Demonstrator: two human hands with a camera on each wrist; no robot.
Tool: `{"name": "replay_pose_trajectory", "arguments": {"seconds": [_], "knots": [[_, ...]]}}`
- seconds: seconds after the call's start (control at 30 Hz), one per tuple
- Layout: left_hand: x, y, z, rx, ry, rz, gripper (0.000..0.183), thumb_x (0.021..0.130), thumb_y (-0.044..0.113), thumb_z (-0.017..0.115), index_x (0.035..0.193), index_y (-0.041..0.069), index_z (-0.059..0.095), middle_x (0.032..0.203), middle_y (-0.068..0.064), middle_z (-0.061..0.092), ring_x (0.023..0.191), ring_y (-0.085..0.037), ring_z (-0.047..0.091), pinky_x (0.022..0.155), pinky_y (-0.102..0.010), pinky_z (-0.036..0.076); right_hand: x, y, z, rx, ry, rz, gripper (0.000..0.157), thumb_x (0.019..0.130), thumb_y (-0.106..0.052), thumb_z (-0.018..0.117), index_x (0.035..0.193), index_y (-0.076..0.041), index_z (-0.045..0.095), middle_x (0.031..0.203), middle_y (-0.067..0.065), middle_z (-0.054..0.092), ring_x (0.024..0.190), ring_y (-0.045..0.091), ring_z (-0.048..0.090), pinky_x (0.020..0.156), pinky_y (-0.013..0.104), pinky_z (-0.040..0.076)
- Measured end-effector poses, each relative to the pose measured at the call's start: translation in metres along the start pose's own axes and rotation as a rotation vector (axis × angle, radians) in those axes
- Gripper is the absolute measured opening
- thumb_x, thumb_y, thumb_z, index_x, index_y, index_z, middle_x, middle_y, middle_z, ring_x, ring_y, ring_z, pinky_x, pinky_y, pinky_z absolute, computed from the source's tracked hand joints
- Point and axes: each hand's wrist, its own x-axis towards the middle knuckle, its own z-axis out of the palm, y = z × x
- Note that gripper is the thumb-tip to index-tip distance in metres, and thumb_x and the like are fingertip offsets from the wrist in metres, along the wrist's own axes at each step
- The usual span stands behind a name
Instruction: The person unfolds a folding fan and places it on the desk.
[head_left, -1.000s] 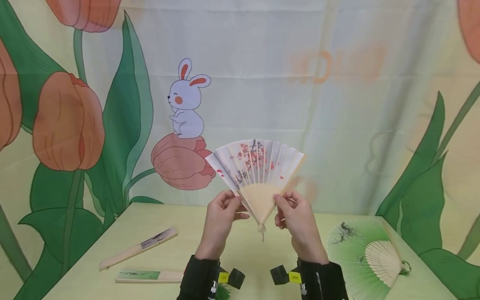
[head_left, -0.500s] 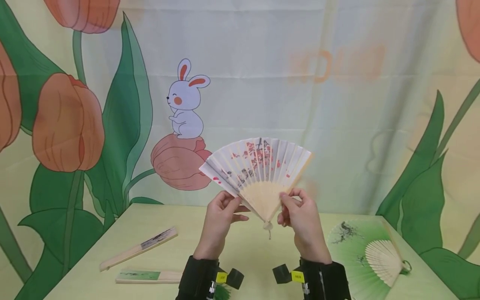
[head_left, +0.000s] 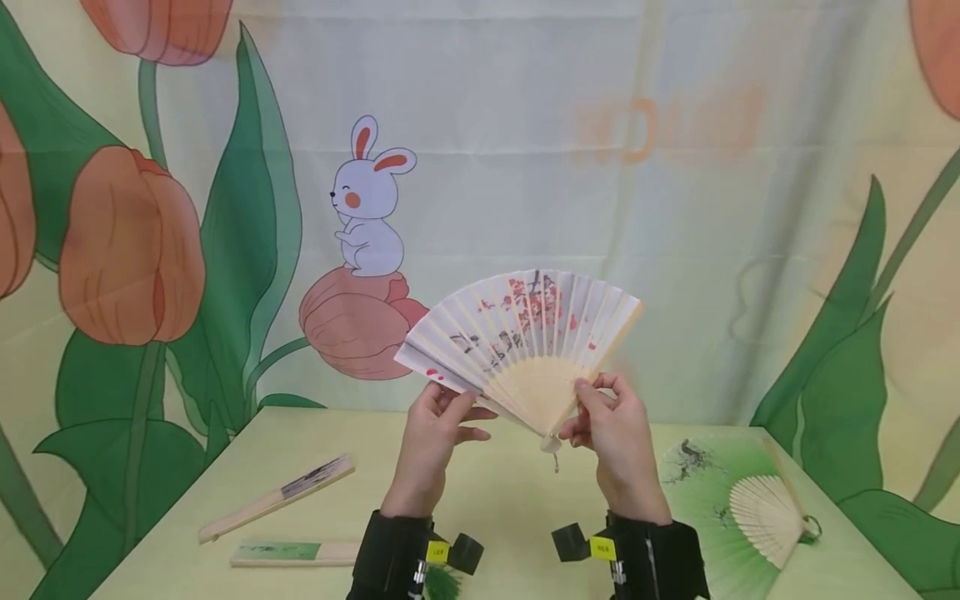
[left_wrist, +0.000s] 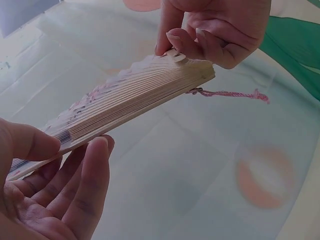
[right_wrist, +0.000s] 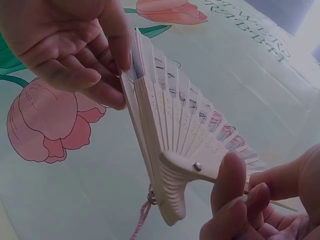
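Both hands hold up a partly spread folding fan (head_left: 536, 333) with pale wooden ribs, a white leaf and a red blossom print. My left hand (head_left: 433, 446) pinches its left outer stick between thumb and fingers. On the opposite outer stick, lower and nearer the pivot, my right hand (head_left: 621, 446) has a pinch grip. Toward the left hand the ribs (left_wrist: 135, 107) still lie bunched, as the left wrist view shows. A metal rivet (right_wrist: 197, 166) joins the ribs at the bottom, and a pink cord (left_wrist: 230, 94) dangles from that end.
On the table (head_left: 517, 533), a green fan (head_left: 697, 517) lies spread at the right. Two folded fans lie at the left, one with a dark print (head_left: 277, 498), one with a green print (head_left: 292, 552). A green tassel (head_left: 442, 582) shows beside the left sleeve. A printed cloth backdrop (head_left: 510, 200) hangs behind.
The held fan has spread wider and tilted, its pivot shifting right. My right hand has moved right and slightly up with its stick; the left hand has drifted slightly left.
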Motion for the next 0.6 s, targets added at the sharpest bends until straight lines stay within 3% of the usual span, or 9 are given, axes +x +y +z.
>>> {"name": "replay_pose_trajectory", "arguments": {"seconds": [0.6], "knots": [[0.001, 0.005, -0.020, -0.019, 0.065, 0.001, 0.028, 0.101, 0.016, 0.056, 0.127, 0.008, 0.055, 0.114, -0.014, 0.066, 0.094, -0.028, 0.067, 0.070, -0.033, 0.055, 0.002, -0.001, -0.004, 0.037, 0.055, -0.002, 0.017, 0.105, -0.022, 0.048, 0.111, -0.008, 0.041, 0.066, 0.002, 0.055, 0.055, 0.016, 0.064, 0.054, 0.024, 0.047]]}}
